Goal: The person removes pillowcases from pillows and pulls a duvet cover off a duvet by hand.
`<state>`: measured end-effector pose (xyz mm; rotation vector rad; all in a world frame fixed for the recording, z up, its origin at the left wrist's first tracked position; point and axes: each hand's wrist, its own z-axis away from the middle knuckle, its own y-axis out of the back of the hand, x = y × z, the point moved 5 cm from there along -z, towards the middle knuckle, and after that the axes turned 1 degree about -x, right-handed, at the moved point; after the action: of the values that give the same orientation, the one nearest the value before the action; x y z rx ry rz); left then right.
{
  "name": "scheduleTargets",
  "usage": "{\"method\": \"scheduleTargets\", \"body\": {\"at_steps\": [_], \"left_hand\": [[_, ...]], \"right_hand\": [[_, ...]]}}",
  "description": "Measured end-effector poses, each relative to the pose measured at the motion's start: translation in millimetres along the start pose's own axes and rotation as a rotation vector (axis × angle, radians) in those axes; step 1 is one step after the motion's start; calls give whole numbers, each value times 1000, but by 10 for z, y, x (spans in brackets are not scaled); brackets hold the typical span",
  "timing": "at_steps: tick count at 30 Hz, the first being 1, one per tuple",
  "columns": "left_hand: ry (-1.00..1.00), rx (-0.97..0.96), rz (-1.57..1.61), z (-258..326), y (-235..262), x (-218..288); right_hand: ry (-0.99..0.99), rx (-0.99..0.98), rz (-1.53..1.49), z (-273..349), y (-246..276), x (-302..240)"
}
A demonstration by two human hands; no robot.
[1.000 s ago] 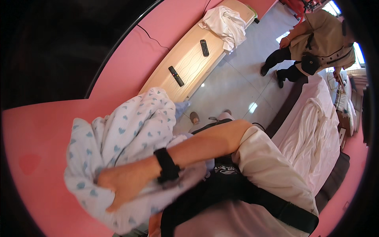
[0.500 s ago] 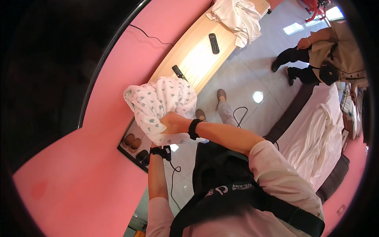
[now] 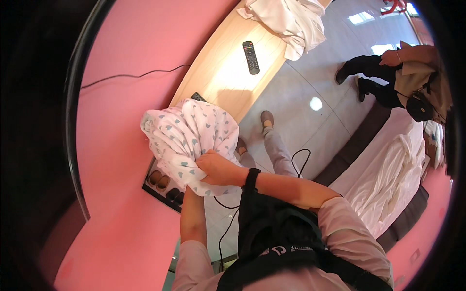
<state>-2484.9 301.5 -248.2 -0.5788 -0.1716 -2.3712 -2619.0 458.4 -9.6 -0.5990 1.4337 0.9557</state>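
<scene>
Heart-print cloth [image 3: 187, 136] lower now, both hands' grip.

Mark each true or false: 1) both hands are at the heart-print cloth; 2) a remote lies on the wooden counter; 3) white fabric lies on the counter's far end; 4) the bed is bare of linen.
1) True: right hand grips the heart-print cloth; left hand is tucked under it.
2) True: remote lies on the wooden counter.
3) True: white fabric.
4) False: the bed carries rumpled white sheets.
</scene>
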Motion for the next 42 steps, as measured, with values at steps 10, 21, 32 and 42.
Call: {"method": "scheduleTargets", "body": {"at_steps": [10, 21, 32, 42], "left_hand": [[-141, -80, 35, 293, -114, 89], [-627, -132, -101, 1907, -183, 828], [-979, -61, -1885, 1739, -463, 856], [-750, -498, -2181, 676, -705, 958]], "right_hand": [[82, 128, 194, 146, -10, -283], [-164, 431, -49, 107, -42, -112], [-40, 508, -227, 1058, 247, 47], [-375, 1804, -697, 5611, -454, -46]]}}
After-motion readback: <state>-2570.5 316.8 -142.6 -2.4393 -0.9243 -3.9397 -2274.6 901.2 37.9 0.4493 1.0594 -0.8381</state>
